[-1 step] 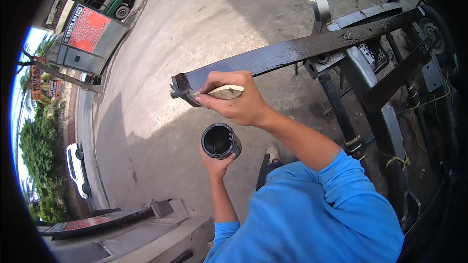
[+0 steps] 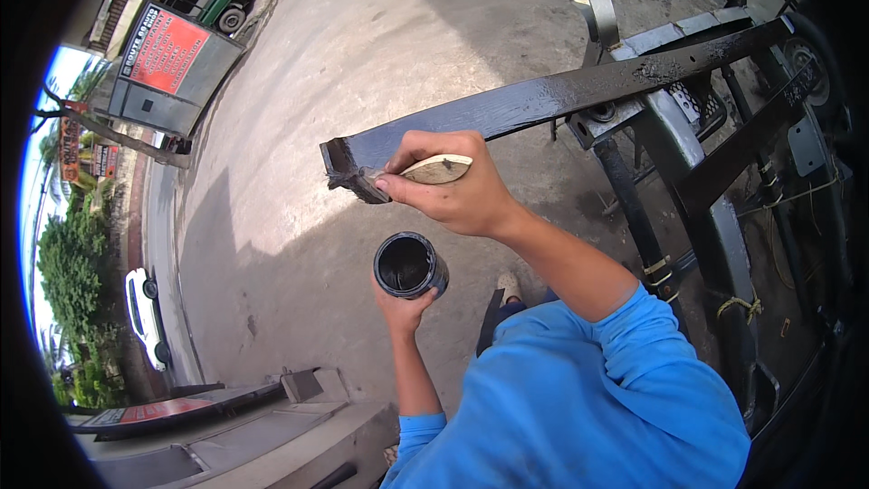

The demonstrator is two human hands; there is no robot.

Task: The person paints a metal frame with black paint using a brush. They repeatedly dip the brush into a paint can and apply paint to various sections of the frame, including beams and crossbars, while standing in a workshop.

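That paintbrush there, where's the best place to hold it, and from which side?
Probably by the pale handle of the paintbrush, coming from the right, thumb and fingers pinching opposite sides low on it, as the right hand does. The handle's wide end points right, while the dark bristles point left at the end of the beam and look coated.

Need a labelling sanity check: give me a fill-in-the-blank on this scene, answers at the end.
1. In the picture, the brush in the right grip appears ____ (above/below) the can in the left grip.
2. The long beam is coloured ____.
3. The person's shirt is ____.
4. The car at the far left is ____.

Missing words: above; black; blue; white.
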